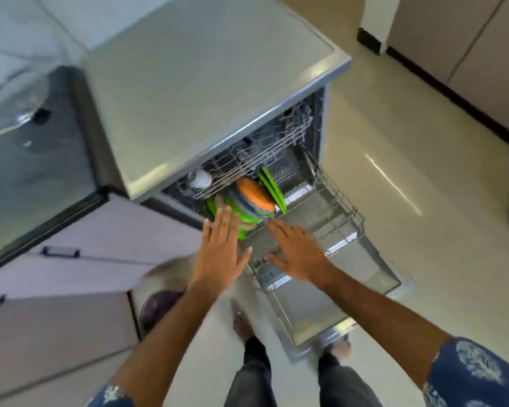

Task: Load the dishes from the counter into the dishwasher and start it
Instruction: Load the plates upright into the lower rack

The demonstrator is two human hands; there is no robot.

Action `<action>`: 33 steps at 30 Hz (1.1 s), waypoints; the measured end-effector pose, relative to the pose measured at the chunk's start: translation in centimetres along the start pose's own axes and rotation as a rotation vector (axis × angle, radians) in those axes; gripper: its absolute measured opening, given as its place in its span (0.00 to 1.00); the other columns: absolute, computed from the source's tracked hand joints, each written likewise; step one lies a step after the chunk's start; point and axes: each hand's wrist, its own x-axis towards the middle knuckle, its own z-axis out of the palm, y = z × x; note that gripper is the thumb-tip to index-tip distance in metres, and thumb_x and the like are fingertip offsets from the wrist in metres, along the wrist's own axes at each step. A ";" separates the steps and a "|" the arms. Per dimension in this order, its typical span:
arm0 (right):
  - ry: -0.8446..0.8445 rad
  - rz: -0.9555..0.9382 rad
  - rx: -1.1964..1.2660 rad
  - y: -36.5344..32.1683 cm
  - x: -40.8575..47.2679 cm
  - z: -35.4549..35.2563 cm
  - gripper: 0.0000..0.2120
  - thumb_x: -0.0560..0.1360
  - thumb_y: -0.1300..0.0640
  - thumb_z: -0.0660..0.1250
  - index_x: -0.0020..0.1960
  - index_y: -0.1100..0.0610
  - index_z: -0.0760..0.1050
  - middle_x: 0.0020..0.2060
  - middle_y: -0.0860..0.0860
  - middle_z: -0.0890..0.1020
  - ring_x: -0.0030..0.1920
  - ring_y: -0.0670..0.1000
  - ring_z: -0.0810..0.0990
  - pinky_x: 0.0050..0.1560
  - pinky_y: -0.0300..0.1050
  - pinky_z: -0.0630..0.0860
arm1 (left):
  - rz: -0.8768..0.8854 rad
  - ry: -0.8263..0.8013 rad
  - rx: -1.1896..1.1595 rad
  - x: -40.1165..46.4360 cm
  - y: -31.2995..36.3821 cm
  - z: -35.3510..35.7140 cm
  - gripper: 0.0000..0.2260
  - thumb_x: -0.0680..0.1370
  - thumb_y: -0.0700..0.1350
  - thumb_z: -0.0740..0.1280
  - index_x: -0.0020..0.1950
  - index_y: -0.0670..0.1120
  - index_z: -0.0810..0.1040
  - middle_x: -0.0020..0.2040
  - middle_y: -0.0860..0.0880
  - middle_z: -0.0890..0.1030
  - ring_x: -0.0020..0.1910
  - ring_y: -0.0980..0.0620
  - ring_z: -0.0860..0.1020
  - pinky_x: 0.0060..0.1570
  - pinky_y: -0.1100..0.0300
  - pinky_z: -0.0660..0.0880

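Head view: left hand (221, 254) and right hand (299, 254) both flat, fingers spread, holding nothing, over pulled-out lower rack (329, 212) with green plates (272, 186) and orange bowl (254, 193) upright at its back; probably stiff, light, rolls easy — push front rim.

Both arms are extended forward and down. Left hand (221, 248) is held flat, fingers straight, palm down. Right hand (299, 254) likewise flat, fingers spread; nothing gripped.
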 end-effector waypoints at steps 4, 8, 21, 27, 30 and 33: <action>-0.018 -0.203 -0.049 -7.7 -3.1 -2.2 0.37 0.78 0.39 0.61 0.80 0.53 0.55 0.77 0.53 0.61 0.76 0.57 0.61 0.73 0.62 0.61 | -0.160 0.023 -0.046 -11.1 -1.3 -2.8 0.36 0.80 0.62 0.51 0.80 0.39 0.58 0.81 0.39 0.57 0.80 0.39 0.57 0.77 0.39 0.55; -0.026 -0.415 -0.140 -16.7 -3.9 -2.4 0.37 0.75 0.35 0.53 0.77 0.57 0.63 0.74 0.56 0.67 0.73 0.58 0.67 0.70 0.62 0.66 | -0.357 0.064 -0.074 -21.9 -4.2 -3.1 0.35 0.81 0.62 0.54 0.79 0.39 0.61 0.80 0.39 0.60 0.79 0.40 0.58 0.78 0.40 0.52; -0.240 -1.054 -0.273 -50.8 -12.2 14.5 0.33 0.77 0.38 0.56 0.78 0.53 0.60 0.76 0.52 0.65 0.73 0.56 0.67 0.71 0.60 0.66 | -1.054 0.027 -0.203 -62.8 -9.9 7.1 0.31 0.80 0.59 0.51 0.78 0.43 0.66 0.79 0.41 0.63 0.79 0.41 0.61 0.77 0.37 0.51; -0.386 -1.289 -0.258 -63.8 -20.2 23.2 0.32 0.77 0.39 0.55 0.76 0.55 0.64 0.73 0.54 0.69 0.69 0.57 0.72 0.67 0.60 0.69 | -1.345 0.073 -0.288 -77.8 -10.1 9.6 0.28 0.81 0.56 0.56 0.78 0.45 0.65 0.81 0.43 0.60 0.80 0.43 0.56 0.77 0.37 0.55; -0.433 -1.385 -0.227 -68.6 -23.2 26.7 0.28 0.77 0.46 0.65 0.73 0.57 0.67 0.72 0.55 0.70 0.68 0.58 0.73 0.66 0.56 0.71 | -1.474 0.145 -0.325 -83.2 -10.2 10.7 0.27 0.82 0.54 0.61 0.79 0.45 0.64 0.81 0.44 0.59 0.81 0.44 0.54 0.78 0.39 0.51; -0.488 -1.465 -0.220 -72.8 -25.0 30.4 0.28 0.76 0.50 0.69 0.72 0.58 0.68 0.69 0.57 0.73 0.66 0.59 0.75 0.66 0.55 0.73 | -1.578 0.162 -0.375 -87.6 -10.9 12.3 0.27 0.83 0.56 0.59 0.79 0.46 0.63 0.81 0.45 0.58 0.81 0.45 0.52 0.79 0.40 0.50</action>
